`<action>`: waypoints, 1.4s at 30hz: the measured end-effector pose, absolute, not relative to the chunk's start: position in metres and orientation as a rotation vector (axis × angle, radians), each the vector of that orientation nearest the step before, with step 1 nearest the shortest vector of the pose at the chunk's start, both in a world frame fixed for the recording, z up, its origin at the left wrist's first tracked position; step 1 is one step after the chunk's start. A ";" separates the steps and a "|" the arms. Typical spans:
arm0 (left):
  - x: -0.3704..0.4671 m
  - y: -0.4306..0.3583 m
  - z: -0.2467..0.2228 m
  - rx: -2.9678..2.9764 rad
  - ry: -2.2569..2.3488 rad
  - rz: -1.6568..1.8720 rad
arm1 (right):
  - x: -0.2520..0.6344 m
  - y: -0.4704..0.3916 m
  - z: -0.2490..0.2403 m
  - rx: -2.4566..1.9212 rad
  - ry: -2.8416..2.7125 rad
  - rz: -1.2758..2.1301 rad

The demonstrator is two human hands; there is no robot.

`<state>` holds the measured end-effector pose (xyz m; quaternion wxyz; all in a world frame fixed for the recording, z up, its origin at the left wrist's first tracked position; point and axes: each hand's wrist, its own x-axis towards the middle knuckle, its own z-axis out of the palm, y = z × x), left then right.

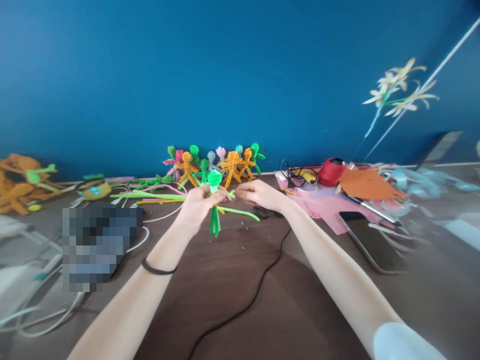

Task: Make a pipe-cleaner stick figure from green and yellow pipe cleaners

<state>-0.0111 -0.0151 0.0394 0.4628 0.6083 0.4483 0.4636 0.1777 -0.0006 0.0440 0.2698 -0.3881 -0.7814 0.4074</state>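
My left hand point(202, 202) is closed around the middle of a pipe-cleaner doll with a green coiled head point(215, 178) and dark green strands point(215, 222) hanging below. To its right, my right hand point(257, 194) has its fingers pinched at the tip of a short light green pipe-cleaner end point(230, 194) that sticks out of the doll. A longer light green pipe cleaner point(240, 212) stretches rightward under my hands. More light green strands point(150, 195) lie to the left, beside a yellow one point(161, 201). My fingers hide the doll's body.
Several finished dolls, among them an orange one point(231, 166), stand along the blue wall. At left lie a blurred-out device point(103, 245) and white cables. A black cable point(258, 295) crosses the brown table point(225, 280). Rightward are a phone point(369, 242), pink paper point(324, 207) and a red spool point(331, 172).
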 end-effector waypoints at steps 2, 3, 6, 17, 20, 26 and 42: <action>-0.011 -0.014 0.036 1.480 1.101 1.177 | 0.176 -0.001 0.042 -1.056 -2.147 1.092; -0.011 -0.013 0.035 1.467 1.104 1.198 | 0.174 -0.002 0.041 -1.062 -2.173 1.094; -0.010 -0.012 0.033 1.452 1.105 1.237 | 0.170 -0.006 0.042 -1.075 -2.260 1.097; -0.009 -0.016 0.038 1.886 1.582 1.224 | 0.162 -0.016 0.053 -1.078 -2.374 0.974; -0.011 -0.015 0.036 1.975 1.624 1.204 | 0.167 -0.013 0.052 -1.112 -2.314 0.948; -0.013 -0.013 0.038 2.017 1.614 1.168 | 0.175 -0.008 0.053 -1.096 -2.187 0.990; -0.011 -0.016 0.038 1.585 1.252 1.197 | 0.172 0.001 0.038 -1.157 -2.200 1.050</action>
